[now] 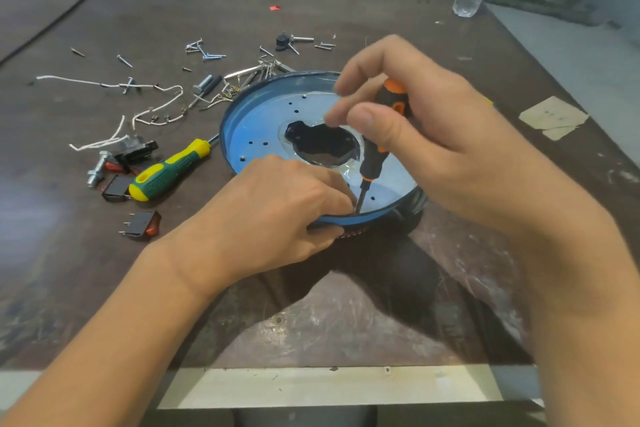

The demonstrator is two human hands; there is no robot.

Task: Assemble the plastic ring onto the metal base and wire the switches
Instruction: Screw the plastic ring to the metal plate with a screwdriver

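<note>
Your left hand (277, 208) grips the metal base (256, 125) at its near rim; your right hand (436, 142) grasps the orange screwdriver (374, 159), tip down just inside that rim.

I see blue base (256, 121), orange-black screwdriver (375, 156) in right grip (433, 135); green-yellow screwdriver (169, 172) left of left grip (277, 215), black-red switches (140, 224), brown surface (346, 322).

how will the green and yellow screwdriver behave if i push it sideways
The green and yellow screwdriver lies flat on the table and its handle looks rounded, so it will probably roll a little. The dotted grip looks rubbery, so it is likely not slippery. It looks rigid and should lift as one stiff piece.
</note>
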